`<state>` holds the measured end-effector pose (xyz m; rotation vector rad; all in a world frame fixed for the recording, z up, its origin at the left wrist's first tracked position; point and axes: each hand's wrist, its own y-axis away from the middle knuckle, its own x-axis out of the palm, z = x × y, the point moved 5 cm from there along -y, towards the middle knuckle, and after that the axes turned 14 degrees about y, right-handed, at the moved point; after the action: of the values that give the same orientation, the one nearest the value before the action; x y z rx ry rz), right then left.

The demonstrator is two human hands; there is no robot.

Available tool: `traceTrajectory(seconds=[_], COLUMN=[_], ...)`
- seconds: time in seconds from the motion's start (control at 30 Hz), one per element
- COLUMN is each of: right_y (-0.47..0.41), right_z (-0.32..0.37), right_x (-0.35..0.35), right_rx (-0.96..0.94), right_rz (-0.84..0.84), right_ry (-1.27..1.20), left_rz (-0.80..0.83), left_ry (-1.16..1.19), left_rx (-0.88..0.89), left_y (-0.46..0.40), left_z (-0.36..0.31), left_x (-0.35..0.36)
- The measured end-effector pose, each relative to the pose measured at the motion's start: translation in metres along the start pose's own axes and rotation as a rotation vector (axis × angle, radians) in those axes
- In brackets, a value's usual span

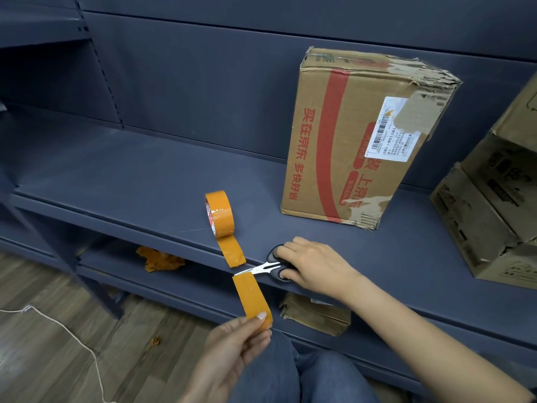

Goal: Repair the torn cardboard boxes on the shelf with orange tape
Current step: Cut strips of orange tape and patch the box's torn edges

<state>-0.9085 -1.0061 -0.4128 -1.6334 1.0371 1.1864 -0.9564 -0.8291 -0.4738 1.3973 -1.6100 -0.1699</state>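
Here my left hand [232, 344] pinches a glossy cut tape strip [252, 298]; my right hand [315, 264] grips black-handled scissors [268, 267] beside the upright tape roll [219, 213]. The torn corrugated box [357, 138] stands behind on the shelf [130, 181].

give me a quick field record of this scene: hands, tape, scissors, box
left hand: pinches the cut tape strip at its lower end
right hand: holds the scissors, resting on the shelf edge
tape roll: upright on the shelf, loose tail hanging over the front edge
cut: strip is severed from the tail
torn box: upright behind, top right corner ragged, no orange tape visible on it
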Motion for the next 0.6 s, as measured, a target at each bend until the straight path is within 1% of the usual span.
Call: traceTrajectory(seconds=[0.07, 0.17, 0.33, 0.47, 0.6], right_y=[0.007, 0.018, 0.047, 0.081, 0.113], right_z=[-0.003, -0.018, -0.055, -0.087, -0.114], right_x=[0.003, 0.000, -0.016, -0.023, -0.023], right_rx=[0.051, 0.164, 0.374, 0.545, 0.642], right_rz=[0.053, 0.068, 0.109, 0.262, 0.439], right_ry=[-0.021, -0.066, -0.078, -0.046, 0.008], left_rz=[0.012, 0.065, 0.193, 0.310, 0.432], left_ry=[-0.026, -0.115, -0.280, -0.383, -0.449], left_rx=[0.009, 0.055, 0.241, 0.410, 0.541], left_y=[0.003, 0.004, 0.003, 0.004, 0.013], left_z=[0.005, 0.006, -0.008, -0.018, -0.026], left_x=[-0.001, 0.001, 0.020, 0.045, 0.079])
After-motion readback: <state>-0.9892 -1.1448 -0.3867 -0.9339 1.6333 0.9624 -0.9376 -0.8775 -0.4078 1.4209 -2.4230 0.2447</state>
